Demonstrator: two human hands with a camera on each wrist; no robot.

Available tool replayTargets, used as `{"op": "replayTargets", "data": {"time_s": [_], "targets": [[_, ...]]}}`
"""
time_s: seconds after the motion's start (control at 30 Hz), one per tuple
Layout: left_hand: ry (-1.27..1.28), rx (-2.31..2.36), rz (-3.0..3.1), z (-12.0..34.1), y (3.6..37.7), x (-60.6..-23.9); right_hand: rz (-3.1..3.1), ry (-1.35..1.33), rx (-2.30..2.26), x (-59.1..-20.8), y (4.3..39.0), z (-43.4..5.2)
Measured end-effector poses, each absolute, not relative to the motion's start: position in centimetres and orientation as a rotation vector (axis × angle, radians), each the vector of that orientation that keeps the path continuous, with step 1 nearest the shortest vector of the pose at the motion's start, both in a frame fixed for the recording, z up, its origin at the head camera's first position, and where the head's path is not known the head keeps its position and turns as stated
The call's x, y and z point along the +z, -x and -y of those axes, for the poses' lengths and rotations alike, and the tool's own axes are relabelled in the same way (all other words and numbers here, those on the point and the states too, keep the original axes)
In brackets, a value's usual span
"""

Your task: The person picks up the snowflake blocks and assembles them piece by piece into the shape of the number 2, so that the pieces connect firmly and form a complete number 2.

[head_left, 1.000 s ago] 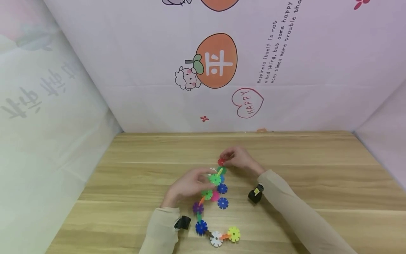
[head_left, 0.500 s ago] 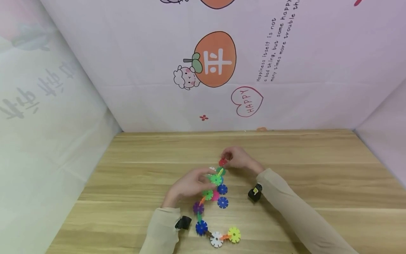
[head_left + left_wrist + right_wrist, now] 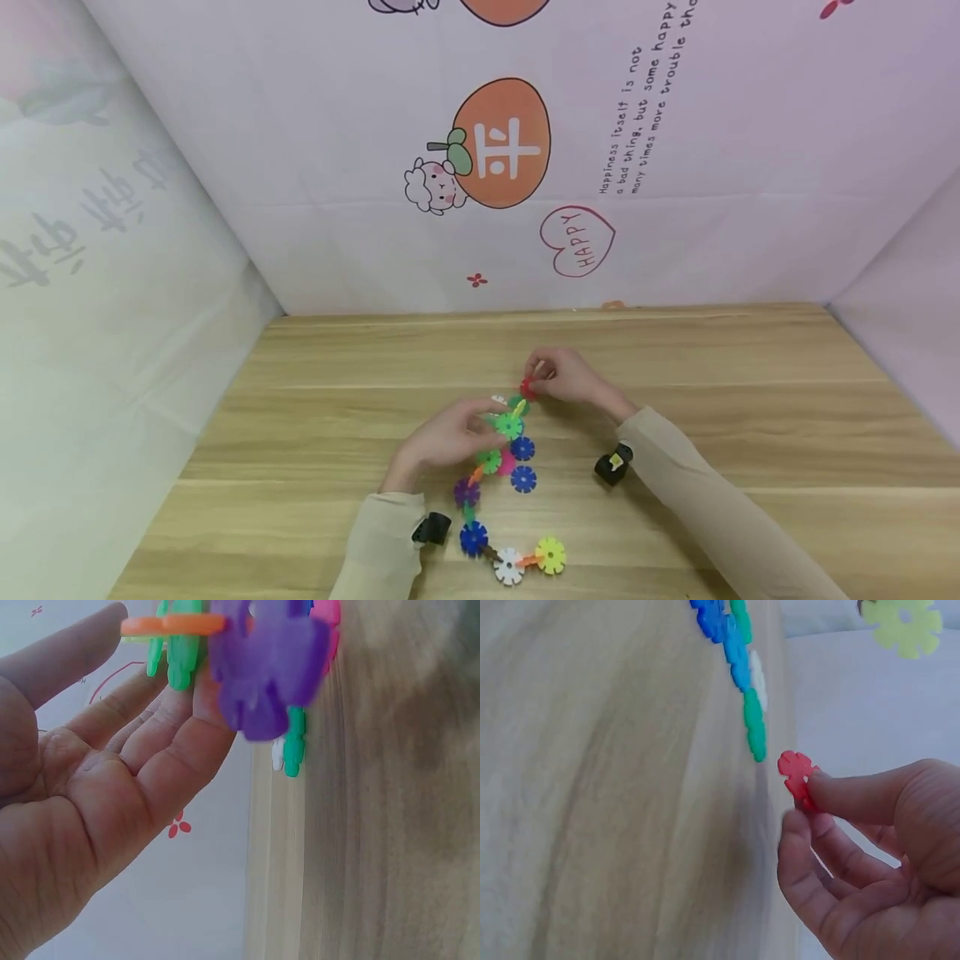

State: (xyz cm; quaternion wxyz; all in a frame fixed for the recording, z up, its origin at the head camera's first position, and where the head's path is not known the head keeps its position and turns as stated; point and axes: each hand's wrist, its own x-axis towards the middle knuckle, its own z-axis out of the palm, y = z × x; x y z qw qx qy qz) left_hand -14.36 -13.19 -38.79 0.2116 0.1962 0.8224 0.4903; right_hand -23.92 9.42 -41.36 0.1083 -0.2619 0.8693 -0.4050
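Observation:
My right hand pinches a red notched plastic disc between thumb and fingertips, just above the table. Thumb and fingers of my left hand hold a chain of interlocking snowflake discs at its light green disc. A yellow disc is joined edge-on at that end. From there the chain curves toward me through a purple disc, a dark blue disc and a white disc to a yellow end disc. The left fingertips are partly hidden in the left wrist view.
Loose discs lie on the wooden table beside the chain: a pink disc, blue discs, and, near the right hand, a darker green disc and a white disc. Printed cloth walls stand behind and at both sides.
The right hand stays near the same spot, the red disc shifting slightly toward me. The left hand and chain hold nearly still; the head view has moved a little.

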Motion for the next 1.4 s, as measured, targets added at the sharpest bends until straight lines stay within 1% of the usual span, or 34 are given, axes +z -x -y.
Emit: {"op": "replayTargets", "data": {"time_s": [0.57, 1.07, 1.4], "targets": [[-0.55, 1.366, -2.278, 13.1, 14.3, -38.9, -2.352, 0.69, -1.523, -38.6, 21.2, -10.2], [-0.561, 1.374, -2.271, 12.9, 14.3, -38.8, -2.258, 0.698, -1.596, -38.0, 20.3, -10.4], [-0.596, 1.362, -2.26, 12.8, 14.3, -38.9, -2.242, 0.708, -1.595, -38.3, 20.0, -10.5]]}}
